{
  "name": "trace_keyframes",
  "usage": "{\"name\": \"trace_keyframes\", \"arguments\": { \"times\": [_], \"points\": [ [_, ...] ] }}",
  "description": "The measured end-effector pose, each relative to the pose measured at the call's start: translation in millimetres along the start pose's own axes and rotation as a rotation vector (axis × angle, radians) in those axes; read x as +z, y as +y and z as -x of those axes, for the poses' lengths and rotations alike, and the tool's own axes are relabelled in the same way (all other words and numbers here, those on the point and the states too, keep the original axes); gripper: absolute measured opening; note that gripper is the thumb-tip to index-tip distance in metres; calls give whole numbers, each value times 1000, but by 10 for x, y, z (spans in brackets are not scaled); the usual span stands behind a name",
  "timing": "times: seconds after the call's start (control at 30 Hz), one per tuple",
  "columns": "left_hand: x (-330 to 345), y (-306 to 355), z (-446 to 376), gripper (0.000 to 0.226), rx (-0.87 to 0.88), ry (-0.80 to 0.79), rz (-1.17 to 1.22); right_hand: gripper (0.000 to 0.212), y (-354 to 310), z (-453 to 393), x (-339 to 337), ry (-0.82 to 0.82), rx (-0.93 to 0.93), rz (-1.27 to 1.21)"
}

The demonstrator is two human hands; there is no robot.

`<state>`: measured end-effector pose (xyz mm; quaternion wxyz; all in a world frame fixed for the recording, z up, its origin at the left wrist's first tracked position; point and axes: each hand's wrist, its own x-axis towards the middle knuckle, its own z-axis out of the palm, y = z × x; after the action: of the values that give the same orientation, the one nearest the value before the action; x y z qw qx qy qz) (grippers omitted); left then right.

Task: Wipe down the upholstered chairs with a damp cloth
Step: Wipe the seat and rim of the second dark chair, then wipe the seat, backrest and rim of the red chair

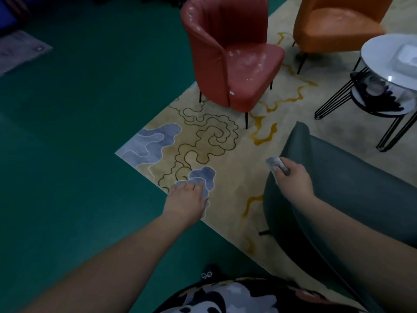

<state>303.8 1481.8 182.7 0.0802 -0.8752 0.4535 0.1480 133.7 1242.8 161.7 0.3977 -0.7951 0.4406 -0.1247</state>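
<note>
Nearby, left hand [187, 197] hanging with fingers loosely curled, empty; right hand [293, 177] gripping bunched damp cloth [276, 164] at green chair [338, 190] back. Probably soft, light, limp: best held wadded. Beyond, red chair [228, 57], orange chair [334, 23].

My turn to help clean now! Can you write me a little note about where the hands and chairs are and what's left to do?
Right hand: grips a bunched grey cloth against the top of the green chair's backrest.
Left hand: held out over the rug, fingers relaxed, holding nothing that I can see.
Chairs: the green chair is nearest, the red chair stands beyond it on the rug, the orange chair is farthest, beside the round table.
Done: cannot tell how much of the green chair is wiped.
Left: the red chair's seat shows pale specks, so it probably still needs wiping; then likely the orange chair.
</note>
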Motion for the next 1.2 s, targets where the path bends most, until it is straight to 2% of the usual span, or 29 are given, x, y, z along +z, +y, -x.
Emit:
{"name": "trace_keyframes", "arguments": {
  "times": [0.23,0.4,0.5,0.67,0.8,1.2],
  "points": [
    [-117,-420,-465,54,22,25,-1,9,-451,-331,331,-10,-29,24],
    [-248,-475,-1108,57,49,-9,3,11,-490,-1038,400,0,-4,43],
    [-358,-492,-1568,55,42,-41,-1,24,-472,-1543,448,-9,33,54],
    [-588,-519,-2345,56,50,-67,-34,3,-517,-2249,443,-79,50,30],
    [-793,-485,-2884,58,48,-56,-20,10,-598,-2700,328,-86,21,-23],
    [-1305,-743,-4543,60,199,-50,-42,10,-686,-4022,397,26,125,7]
  ]
}}
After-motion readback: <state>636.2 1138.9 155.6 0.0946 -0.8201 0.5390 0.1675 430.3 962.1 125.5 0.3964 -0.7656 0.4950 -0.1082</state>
